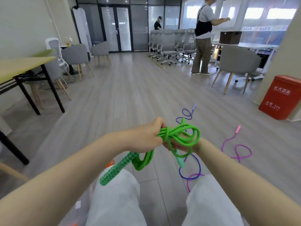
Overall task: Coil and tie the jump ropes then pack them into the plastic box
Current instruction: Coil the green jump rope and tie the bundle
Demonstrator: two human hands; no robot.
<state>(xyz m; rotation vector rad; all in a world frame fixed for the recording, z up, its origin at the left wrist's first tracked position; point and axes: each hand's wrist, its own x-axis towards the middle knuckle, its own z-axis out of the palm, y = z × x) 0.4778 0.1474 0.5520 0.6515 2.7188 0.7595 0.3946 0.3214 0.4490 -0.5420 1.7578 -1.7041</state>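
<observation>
Both hands are raised in front of me above my knees. My left hand [150,136] has its fingers curled tight round the gathered strands of the green jump rope [177,139], at the point where a turn of rope wraps the bundle. My right hand [178,146] sits beneath the coil with its fingers curled up round the loops; the rope hides most of it. Several green loops fan out to the right of my left hand. One green-and-white patterned handle [117,168] hangs down to my left knee, and a paler green handle [180,161] dangles under my right hand. On the floor [130,95] lie a purple jump rope [187,115] and a pink jump rope [237,149], both uncoiled.
</observation>
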